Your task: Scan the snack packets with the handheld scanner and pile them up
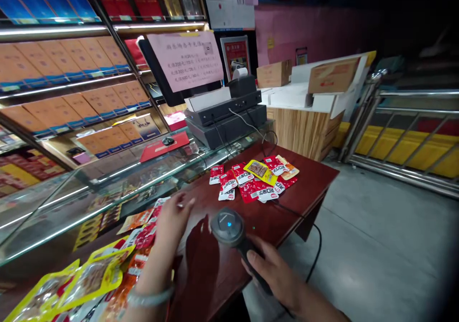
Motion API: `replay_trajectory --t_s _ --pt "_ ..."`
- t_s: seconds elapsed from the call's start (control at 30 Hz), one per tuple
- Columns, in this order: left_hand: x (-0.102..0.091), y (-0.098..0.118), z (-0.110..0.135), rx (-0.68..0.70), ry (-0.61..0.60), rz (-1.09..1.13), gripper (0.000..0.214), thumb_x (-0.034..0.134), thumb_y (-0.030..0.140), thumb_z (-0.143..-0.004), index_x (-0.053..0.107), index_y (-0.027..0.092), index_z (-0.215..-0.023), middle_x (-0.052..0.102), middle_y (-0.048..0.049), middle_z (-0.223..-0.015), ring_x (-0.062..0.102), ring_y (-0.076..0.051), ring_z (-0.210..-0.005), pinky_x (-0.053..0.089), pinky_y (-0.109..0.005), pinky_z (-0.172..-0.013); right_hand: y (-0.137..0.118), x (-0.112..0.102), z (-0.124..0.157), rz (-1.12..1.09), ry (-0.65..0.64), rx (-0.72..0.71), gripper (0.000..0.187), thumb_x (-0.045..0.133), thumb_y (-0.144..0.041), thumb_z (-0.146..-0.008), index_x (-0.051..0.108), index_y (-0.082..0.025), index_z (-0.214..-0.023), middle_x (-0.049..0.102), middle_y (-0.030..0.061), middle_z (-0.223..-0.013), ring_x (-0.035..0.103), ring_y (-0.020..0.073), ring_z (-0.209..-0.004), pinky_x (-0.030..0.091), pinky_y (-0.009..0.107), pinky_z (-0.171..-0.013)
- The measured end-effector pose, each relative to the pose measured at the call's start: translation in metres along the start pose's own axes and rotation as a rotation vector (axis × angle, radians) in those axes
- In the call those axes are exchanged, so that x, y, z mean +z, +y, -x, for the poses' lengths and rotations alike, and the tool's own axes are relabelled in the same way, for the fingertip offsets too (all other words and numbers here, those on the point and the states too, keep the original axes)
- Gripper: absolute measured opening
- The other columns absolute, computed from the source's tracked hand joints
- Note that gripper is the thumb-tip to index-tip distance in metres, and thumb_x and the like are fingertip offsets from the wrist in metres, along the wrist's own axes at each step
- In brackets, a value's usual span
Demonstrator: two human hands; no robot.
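My right hand (270,267) is wrapped round the handle of a dark grey barcode scanner (229,229). A small blue light glows on the scanner's head, which points toward the table. My left hand (175,217), with a pale bangle (150,297) on the wrist, hovers at the table's left side, thumb and fingers apart, nothing visible in it. Beside and beneath that arm lies a spread of snack packets, including yellow-edged packets (95,274) and red ones (147,233). Farther back sits a pile of red-and-white snack packets (256,190) with a yellow packet (260,170) on top.
The dark red table (308,176) adjoins a glass display counter (118,188). A monitor (161,80) bearing a pink notice stands behind a black cash drawer and printer (244,85). Cables trail off the table's right edge. Metal railing (412,169) and boxes (332,76) are at right.
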State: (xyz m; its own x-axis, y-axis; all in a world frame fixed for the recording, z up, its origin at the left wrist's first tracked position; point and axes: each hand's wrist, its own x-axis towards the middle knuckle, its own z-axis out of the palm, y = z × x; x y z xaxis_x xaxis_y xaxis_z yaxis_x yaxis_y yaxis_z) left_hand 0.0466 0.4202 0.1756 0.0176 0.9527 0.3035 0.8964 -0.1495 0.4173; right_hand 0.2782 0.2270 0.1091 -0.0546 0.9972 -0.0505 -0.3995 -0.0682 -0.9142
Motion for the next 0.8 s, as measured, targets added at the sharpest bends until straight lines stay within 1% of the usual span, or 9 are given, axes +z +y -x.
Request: replay_trajectory --t_s 0.1,0.17,0.27,0.37,0.47,0.57,0.67,0.73,0.8 --pt "0.047 0.033 -0.043 0.006 -0.173 -0.094 0.049 0.057 0.051 -0.092 0.073 0.014 -0.120 0.077 -0.0168 -0.116 0.072 -0.028 -0.104 0.052 -0.033 -0.087 0.002 -0.012 -0.004 0.019 0.050 0.006 0.073 0.071 -0.076 -0.081 0.073 -0.022 -0.129 0.068 0.0044 -0.080 0.062 0.0201 -0.072 0.050 0.029 -0.061" --pt "0.070 0.049 -0.064 -0.013 -0.285 -0.188 0.044 0.052 0.050 -0.097 0.076 0.014 -0.109 0.078 -0.0182 -0.111 0.072 -0.029 -0.107 0.051 -0.032 -0.086 0.008 -0.019 -0.004 0.022 0.100 0.000 0.076 0.073 -0.076 -0.078 0.074 -0.021 -0.130 0.073 0.0082 -0.086 0.070 0.0275 -0.088 0.057 0.036 -0.073" --pt "0.093 0.061 -0.083 -0.083 -0.289 -0.248 0.048 0.054 0.049 -0.097 0.075 0.008 -0.109 0.075 -0.0265 -0.116 0.071 -0.034 -0.114 0.051 -0.035 -0.090 0.018 -0.028 -0.002 -0.012 0.219 0.012 0.075 0.077 -0.076 -0.074 0.077 -0.021 -0.126 0.077 0.0143 -0.113 0.067 0.0354 -0.117 0.057 0.044 -0.095" --pt "0.108 0.063 -0.097 -0.145 -0.266 -0.254 0.055 0.061 0.052 -0.093 0.073 0.004 -0.116 0.071 -0.0311 -0.124 0.067 -0.038 -0.122 0.050 -0.039 -0.096 0.025 -0.037 -0.001 -0.029 0.315 0.079 0.076 0.080 -0.076 -0.071 0.077 -0.022 -0.125 0.074 0.0163 -0.131 0.065 0.0380 -0.125 0.056 0.046 -0.100" --pt "0.118 0.060 -0.108 -0.183 -0.283 -0.217 0.054 0.069 0.054 -0.087 0.074 0.006 -0.113 0.072 -0.0296 -0.123 0.066 -0.038 -0.124 0.050 -0.038 -0.098 0.025 -0.041 -0.004 -0.064 0.320 0.121 0.079 0.081 -0.077 -0.068 0.077 -0.021 -0.124 0.073 0.0169 -0.134 0.066 0.0385 -0.125 0.058 0.045 -0.100" --pt "0.121 0.056 -0.113 -0.194 -0.300 -0.136 0.043 0.071 0.046 -0.088 0.073 0.011 -0.113 0.075 -0.0247 -0.117 0.071 -0.033 -0.115 0.052 -0.034 -0.091 0.019 -0.039 -0.007 -0.120 0.312 0.137 0.082 0.082 -0.078 -0.066 0.076 -0.021 -0.125 0.073 0.0170 -0.134 0.069 0.0375 -0.121 0.059 0.044 -0.098" --pt "0.117 0.050 -0.108 -0.169 -0.311 -0.023 0.035 0.068 0.038 -0.091 0.070 0.014 -0.117 0.079 -0.0166 -0.104 0.076 -0.025 -0.091 0.052 -0.030 -0.078 0.011 -0.034 -0.006 -0.125 0.308 0.112 0.079 0.083 -0.077 -0.066 0.077 -0.022 -0.123 0.076 0.0157 -0.127 0.070 0.0355 -0.117 0.058 0.044 -0.098" --pt "0.109 0.045 -0.097 -0.146 -0.313 0.051 0.033 0.066 0.035 -0.092 0.068 0.014 -0.117 0.079 -0.0118 -0.094 0.074 -0.020 -0.072 0.051 -0.028 -0.069 0.007 -0.031 -0.005 -0.118 0.277 0.102 0.077 0.083 -0.077 -0.068 0.077 -0.022 -0.122 0.077 0.0144 -0.118 0.072 0.0332 -0.109 0.058 0.042 -0.094" --pt "0.097 0.040 -0.081 -0.122 -0.309 0.112 0.031 0.066 0.035 -0.091 0.066 0.016 -0.116 0.078 -0.0074 -0.088 0.068 -0.016 -0.059 0.050 -0.027 -0.063 0.006 -0.028 -0.004 -0.108 0.243 0.099 0.077 0.081 -0.077 -0.070 0.077 -0.022 -0.123 0.078 0.0131 -0.109 0.073 0.0295 -0.096 0.059 0.040 -0.087"
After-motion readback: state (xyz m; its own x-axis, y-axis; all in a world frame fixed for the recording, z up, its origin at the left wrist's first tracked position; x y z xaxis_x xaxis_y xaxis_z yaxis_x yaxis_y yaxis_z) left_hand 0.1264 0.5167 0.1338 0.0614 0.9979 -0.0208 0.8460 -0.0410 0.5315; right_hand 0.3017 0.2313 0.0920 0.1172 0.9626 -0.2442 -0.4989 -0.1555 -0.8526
